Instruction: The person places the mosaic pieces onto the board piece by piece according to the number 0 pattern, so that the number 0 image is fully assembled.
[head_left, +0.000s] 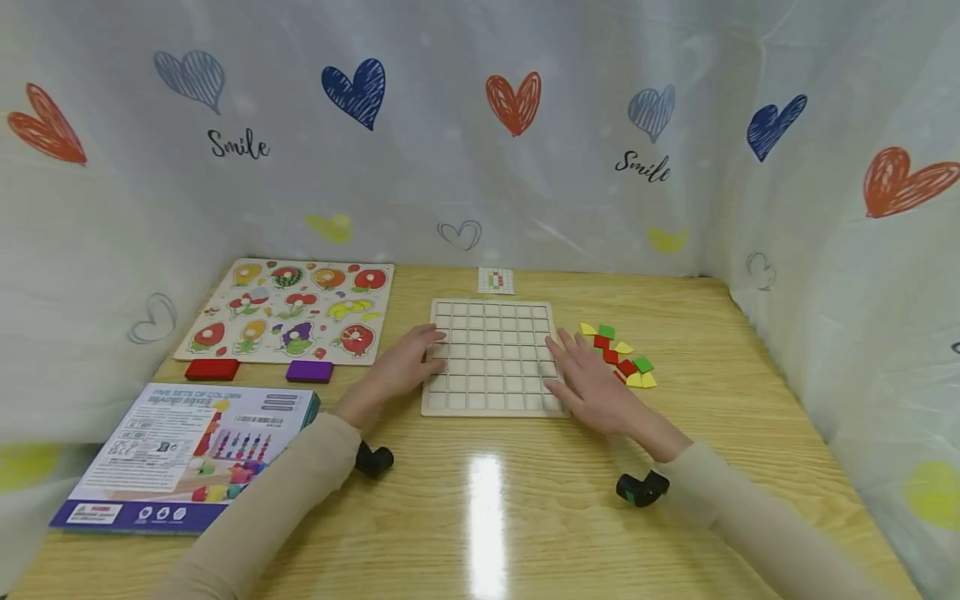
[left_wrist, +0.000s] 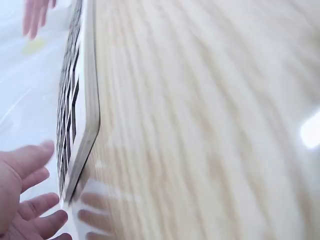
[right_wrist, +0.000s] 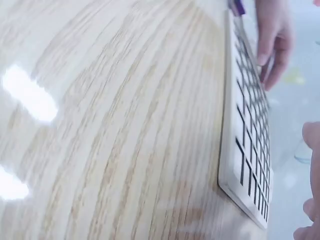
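both hands are lying flat with fingers spread loose, left hand [head_left: 405, 360] touching the left edge of the wooden grid board [head_left: 491, 354], right hand [head_left: 588, 379] resting on its right edge. board's sitting mid wooden table [head_left: 525, 500], colored tiles [head_left: 621, 354] just right, heart-print curtain [head_left: 480, 125] hanging around.

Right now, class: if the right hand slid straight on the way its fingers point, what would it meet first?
The right hand points up and left across the grid board, whose squares look empty. Beyond its far edge, it would probably meet the small pattern card first, though depth is uncertain.
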